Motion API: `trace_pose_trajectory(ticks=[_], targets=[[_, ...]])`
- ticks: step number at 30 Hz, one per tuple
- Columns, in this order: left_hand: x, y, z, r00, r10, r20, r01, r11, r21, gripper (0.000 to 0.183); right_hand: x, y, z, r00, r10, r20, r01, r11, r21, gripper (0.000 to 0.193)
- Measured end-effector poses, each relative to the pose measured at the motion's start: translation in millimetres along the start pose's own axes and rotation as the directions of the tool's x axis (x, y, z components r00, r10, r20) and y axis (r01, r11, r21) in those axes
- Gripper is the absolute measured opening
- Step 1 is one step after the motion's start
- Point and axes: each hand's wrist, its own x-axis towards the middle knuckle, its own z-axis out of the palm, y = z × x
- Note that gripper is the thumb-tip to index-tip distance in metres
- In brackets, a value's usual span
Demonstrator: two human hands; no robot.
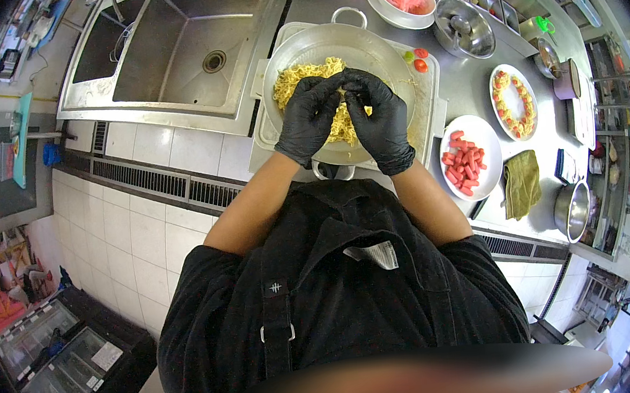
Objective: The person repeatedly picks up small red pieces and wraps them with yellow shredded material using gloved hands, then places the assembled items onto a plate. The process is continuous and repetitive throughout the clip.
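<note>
My left hand (311, 119) and my right hand (384, 119), both in black gloves, meet over a wide round metal pan (392, 58). Their thumbs and fingertips are pinched together, with a small yellowish bit of noodle showing between them; the fingers hide most of it. Yellow curly noodles (294, 83) lie in the pan, mostly on its left side and beneath my hands. Under the pan is a pale tray (432, 100), with cut red tomato pieces (421, 66) at its upper right. To the right, a white plate (490, 138) bears short red sausage pieces.
An oval white plate (514, 103) carries a ring of noodle-and-red pieces. Nearby are a folded green cloth (522, 184), a steel pot (574, 211), a steel bowl (480, 39) and a white bowl (378, 7) holding pink food. A steel sink (164, 74) is at the left.
</note>
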Motion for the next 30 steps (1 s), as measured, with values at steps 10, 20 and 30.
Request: trace_pose_trajectory(ticks=[10,20,30], targets=[[2.3,18.0,0.3,0.912,-0.410,0.009,0.327,0.716,-0.617,0.028,-19.4,17.0,12.4,0.990,0.135,-0.028,-0.124,0.963,0.238,0.022],[3.6,23.0,-8.2,0.908,-0.408,0.098,0.372,0.673,-0.640,0.033,-16.9,16.8,-3.1,0.917,0.367,0.155,-0.398,0.863,0.312,0.019],[6.2,23.4,-14.6,0.811,-0.531,0.247,0.569,0.612,-0.550,0.031,-12.0,-2.3,-7.6,0.993,-0.102,0.064,0.110,0.985,-0.130,0.018]])
